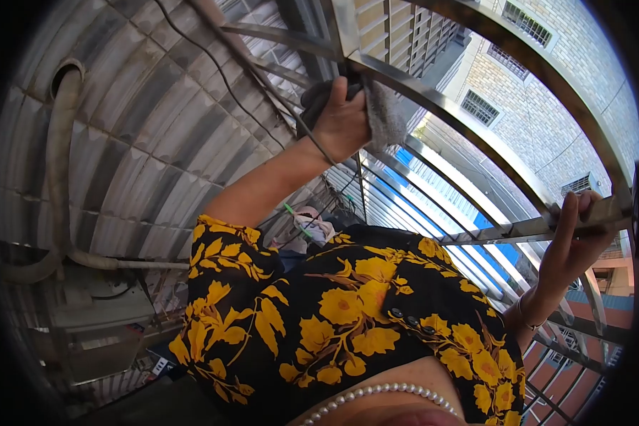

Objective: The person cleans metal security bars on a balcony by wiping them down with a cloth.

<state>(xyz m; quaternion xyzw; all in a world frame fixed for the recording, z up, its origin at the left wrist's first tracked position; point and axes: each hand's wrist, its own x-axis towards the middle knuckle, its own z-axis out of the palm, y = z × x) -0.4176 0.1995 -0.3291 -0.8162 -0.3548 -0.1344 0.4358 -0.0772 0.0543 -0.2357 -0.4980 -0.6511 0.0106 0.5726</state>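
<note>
My left hand (pixel 344 124) is closed on a grey cloth (pixel 389 117), which lies against the metal bars near a corner joint of the window cage. Part of the cloth, darker, bunches behind the fingers. On the right, my right hand (pixel 575 238) grips a crossbar (pixel 522 228) of the cage, fingers wrapped over its top. A thin bracelet circles that wrist.
A tiled wall (pixel 135 149) fills the left side, with a pale pipe (pixel 62 142) coming out of it. A black cable (pixel 220 71) hangs along the wall. Hung laundry (pixel 312 226) shows behind the left forearm. Outside the bars stands a brick building (pixel 575 85).
</note>
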